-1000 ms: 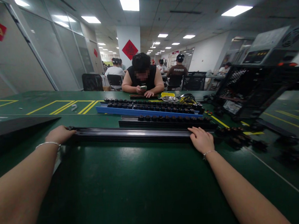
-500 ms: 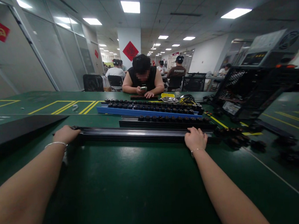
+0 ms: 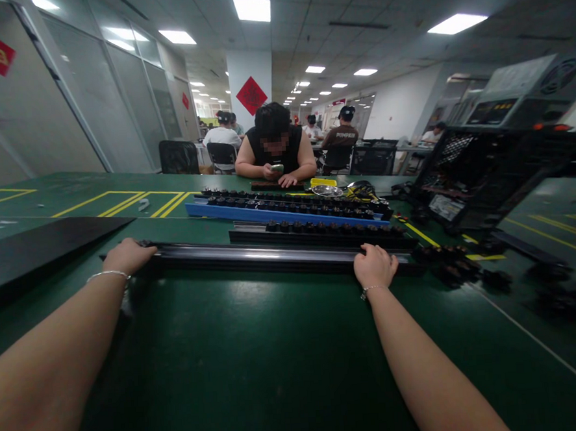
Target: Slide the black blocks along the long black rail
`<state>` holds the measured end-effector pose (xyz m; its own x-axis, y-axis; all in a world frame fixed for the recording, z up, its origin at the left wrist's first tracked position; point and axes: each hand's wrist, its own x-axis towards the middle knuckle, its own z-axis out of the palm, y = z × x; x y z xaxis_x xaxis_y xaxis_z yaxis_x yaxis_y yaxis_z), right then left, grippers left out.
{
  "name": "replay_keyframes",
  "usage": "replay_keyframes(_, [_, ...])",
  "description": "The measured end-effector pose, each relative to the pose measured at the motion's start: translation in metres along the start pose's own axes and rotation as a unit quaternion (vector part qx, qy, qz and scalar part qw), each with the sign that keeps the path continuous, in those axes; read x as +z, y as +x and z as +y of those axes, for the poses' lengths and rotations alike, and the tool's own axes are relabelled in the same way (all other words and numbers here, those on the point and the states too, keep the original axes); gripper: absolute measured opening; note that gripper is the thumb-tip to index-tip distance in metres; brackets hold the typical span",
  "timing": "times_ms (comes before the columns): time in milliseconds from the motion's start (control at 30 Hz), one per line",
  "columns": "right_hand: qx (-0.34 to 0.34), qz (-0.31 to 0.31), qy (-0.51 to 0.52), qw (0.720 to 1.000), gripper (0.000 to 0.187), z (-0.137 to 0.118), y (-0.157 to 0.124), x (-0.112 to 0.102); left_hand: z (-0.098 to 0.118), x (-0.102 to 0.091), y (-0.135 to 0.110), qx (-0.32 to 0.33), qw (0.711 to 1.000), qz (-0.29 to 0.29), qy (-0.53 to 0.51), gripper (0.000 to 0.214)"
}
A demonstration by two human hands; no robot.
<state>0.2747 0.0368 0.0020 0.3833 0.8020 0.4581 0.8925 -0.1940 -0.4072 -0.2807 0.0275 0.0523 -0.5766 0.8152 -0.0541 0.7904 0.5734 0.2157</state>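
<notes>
A long black rail with a shiny metallic channel [image 3: 256,254] lies crosswise on the green table in front of me. My left hand [image 3: 130,256] grips its left end, where a small dark piece shows beside my fingers. Near the other end my right hand [image 3: 375,266] is closed over the rail, fingers on the far side and partly hidden. Just behind it is a second black rail [image 3: 250,233] carrying a row of small black knob-like parts [image 3: 318,226]. Farther back sits a blue rail [image 3: 268,215] with more such parts.
Loose black parts [image 3: 459,267] are heaped right of the rails. An open computer case [image 3: 442,180] stands at the right. A dark flat panel [image 3: 51,249] lies at the left. Across the table a person [image 3: 274,145] leans over a phone, near a yellow tray [image 3: 323,183].
Almost nothing differs. Both hands stay on the rail; my right hand and forearm have shifted very slightly left.
</notes>
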Motion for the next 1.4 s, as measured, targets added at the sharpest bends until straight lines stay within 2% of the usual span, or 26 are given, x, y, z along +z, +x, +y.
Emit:
replay_keyframes(467, [0.000,0.012,0.004,1.000,0.037,-0.002,-0.001,0.000,0.003,0.006,0.008,0.007,1.000,0.001,0.001,0.059])
replay_keyframes(1400, [0.005,0.004,0.006,1.000,0.037,-0.006,-0.003,-0.005,0.019,0.006,-0.009,0.041,0.999,0.005,-0.004,0.050])
